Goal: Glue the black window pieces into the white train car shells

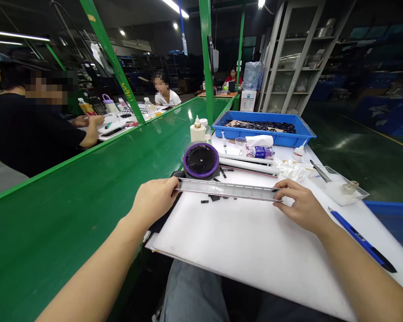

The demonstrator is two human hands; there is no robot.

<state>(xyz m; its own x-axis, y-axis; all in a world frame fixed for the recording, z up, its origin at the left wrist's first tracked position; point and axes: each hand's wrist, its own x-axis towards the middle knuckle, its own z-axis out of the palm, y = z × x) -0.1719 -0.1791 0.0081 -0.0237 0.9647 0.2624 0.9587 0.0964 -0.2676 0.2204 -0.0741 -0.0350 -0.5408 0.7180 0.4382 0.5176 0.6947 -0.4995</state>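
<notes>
A long, narrow, clear strip [226, 189] is stretched level between my two hands above the white tabletop [242, 241]. My left hand [157, 199] pinches its left end, beside the round black device with a purple rim [201, 160]. At the other end, the thumb and fingers of my right hand [297, 203] close on the strip. Small black pieces [215, 197] lie on the table just behind and below the strip. Behind it rest long white bars with dark edges [251, 166].
A blue tray of black parts [265, 127] stands at the back. Bottles [197, 133] and a tissue pack [260, 151] are nearer. At right lie tweezers [320, 171], a clear plate [342, 190] and a blue cutter [359, 239]. A green partition [87, 192] runs along the left; people sit beyond.
</notes>
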